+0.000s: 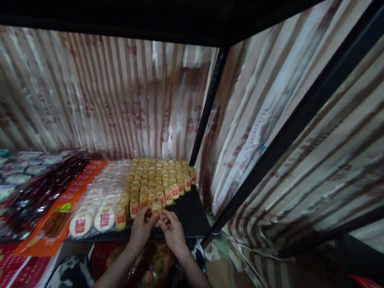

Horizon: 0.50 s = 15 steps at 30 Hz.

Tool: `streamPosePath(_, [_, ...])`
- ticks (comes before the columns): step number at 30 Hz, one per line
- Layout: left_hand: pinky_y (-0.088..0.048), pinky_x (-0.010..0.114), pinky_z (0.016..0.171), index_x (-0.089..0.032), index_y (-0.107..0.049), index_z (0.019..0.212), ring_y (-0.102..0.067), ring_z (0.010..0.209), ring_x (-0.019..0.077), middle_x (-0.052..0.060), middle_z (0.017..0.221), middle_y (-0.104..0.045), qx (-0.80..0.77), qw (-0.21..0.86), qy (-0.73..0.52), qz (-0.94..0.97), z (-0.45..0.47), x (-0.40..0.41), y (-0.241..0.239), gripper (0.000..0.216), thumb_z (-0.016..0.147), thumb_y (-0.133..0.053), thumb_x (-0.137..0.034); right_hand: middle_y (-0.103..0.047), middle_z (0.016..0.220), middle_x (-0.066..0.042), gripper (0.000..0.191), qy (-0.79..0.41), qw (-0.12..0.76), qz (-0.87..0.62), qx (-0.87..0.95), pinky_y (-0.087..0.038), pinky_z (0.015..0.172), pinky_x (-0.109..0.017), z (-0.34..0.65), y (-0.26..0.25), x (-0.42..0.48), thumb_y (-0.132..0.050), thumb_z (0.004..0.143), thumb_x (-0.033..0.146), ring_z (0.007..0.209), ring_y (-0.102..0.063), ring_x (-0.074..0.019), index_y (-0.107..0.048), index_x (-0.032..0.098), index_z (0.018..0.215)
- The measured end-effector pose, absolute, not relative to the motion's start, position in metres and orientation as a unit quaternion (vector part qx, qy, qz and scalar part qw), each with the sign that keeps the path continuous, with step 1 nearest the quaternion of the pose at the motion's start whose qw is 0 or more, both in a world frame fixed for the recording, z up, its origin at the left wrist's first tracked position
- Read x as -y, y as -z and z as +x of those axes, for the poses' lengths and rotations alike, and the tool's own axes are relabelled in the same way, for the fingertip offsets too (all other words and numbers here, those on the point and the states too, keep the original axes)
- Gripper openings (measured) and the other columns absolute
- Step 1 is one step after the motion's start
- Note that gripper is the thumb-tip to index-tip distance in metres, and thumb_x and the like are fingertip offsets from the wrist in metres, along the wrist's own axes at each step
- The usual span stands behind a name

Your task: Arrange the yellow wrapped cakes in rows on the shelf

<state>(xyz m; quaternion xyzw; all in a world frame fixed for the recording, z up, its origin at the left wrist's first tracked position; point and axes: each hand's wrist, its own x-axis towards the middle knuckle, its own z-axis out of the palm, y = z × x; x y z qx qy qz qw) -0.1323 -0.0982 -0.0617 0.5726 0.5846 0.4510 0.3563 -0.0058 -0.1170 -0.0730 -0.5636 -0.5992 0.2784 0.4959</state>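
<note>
Pinching small, red-labelled, yellow block-shaped packet between left hand and right hand; facing matching yellow packets in rows just beyond.

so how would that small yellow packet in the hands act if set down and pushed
The small yellow packet is probably light: the left hand and right hand just pinch it. It may tip, as similar packets on the black shelf stand taller than wide. It looks film-wrapped, so it might slide.
</note>
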Motion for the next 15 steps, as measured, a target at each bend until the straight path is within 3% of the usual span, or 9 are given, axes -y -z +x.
streamPosePath(3, [-0.049,0.029,0.07,-0.016,-0.059,0.094,-0.06,0.072,0.0151,0.003,0.083,-0.063,-0.561,0.388,-0.433,0.589,-0.11,0.086,0.055,0.029,0.074,-0.052,-0.035,-0.059,0.085,-0.004,0.033,-0.251,0.514,-0.583,0.577,-0.051,0.064,-0.025,0.014,0.078,0.113,-0.047,0.079,0.028,0.073,-0.059,-0.0143,-0.061,0.019,0.108])
streamPosePath(6, [-0.048,0.027,0.067,-0.015,-0.057,0.091,-0.058,0.067,0.014,0.001,0.075,-0.061,-0.554,0.368,-0.438,0.604,-0.084,0.066,0.047,0.025,0.075,-0.052,-0.032,-0.06,0.105,-0.011,0.04,-0.186,0.524,-0.617,0.557,-0.05,0.081,-0.031,0.036,0.09,0.103,-0.036,0.085,0.029,0.092,-0.06,-0.0175,-0.055,0.015,0.117])
streamPosePath(10, [-0.046,0.027,0.064,-0.016,-0.055,0.09,-0.058,0.064,0.0137,0.001,0.073,-0.061,-0.576,0.328,-0.453,0.596,-0.051,0.032,0.032,0.022,0.076,-0.053,-0.032,-0.051,0.127,-0.016,0.048,-0.08,0.492,-0.666,0.555,-0.037,0.1,-0.04,0.065,0.112,0.075,-0.032,0.083,0.025,0.12,-0.045,-0.0221,-0.049,0.007,0.124])
streamPosePath(15, [-0.045,0.025,0.065,-0.018,-0.054,0.085,-0.06,0.065,0.0131,0.002,0.076,-0.063,-0.572,0.301,-0.455,0.613,-0.019,-0.004,0.012,0.013,0.077,-0.054,-0.028,-0.04,0.138,-0.017,0.054,-0.042,0.426,-0.704,0.566,-0.03,0.105,-0.04,0.083,0.125,0.032,-0.033,0.08,0.019,0.132,-0.029,-0.0231,-0.041,0.002,0.131])
